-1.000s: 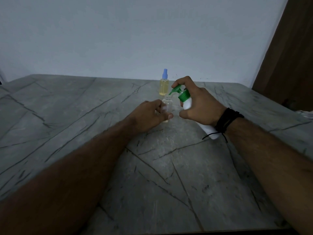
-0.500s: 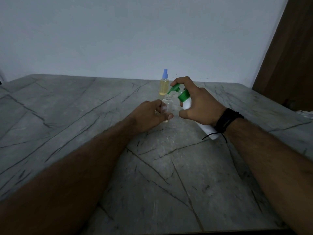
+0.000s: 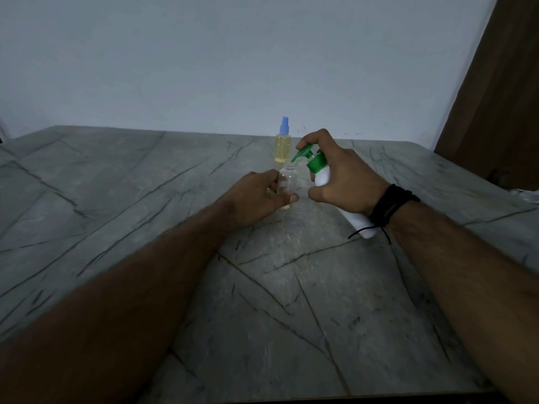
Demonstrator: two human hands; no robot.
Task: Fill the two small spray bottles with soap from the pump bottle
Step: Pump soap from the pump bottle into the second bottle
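Observation:
My left hand (image 3: 256, 196) grips a small clear spray bottle (image 3: 288, 179) with no cap, standing on the marble table (image 3: 145, 205). A thin yellow layer shows at its bottom. My right hand (image 3: 347, 179) holds a white pump bottle (image 3: 322, 177) with a green pump head (image 3: 306, 156), tilted toward the left. Its spout tip sits just over the open neck of the clear bottle, and my index finger rests on the pump top. Behind them stands a second small spray bottle (image 3: 283, 147), full of yellow liquid and closed with a blue sprayer cap.
A pale wall rises behind the table's far edge. A brown wooden panel (image 3: 501, 91) stands at the right. Something white (image 3: 525, 195) lies at the table's right edge. A black cord bracelet circles my right wrist.
The pump head has risen from its pressed position, and my right index finger has lifted with it. Both hands and both small bottles stay in place.

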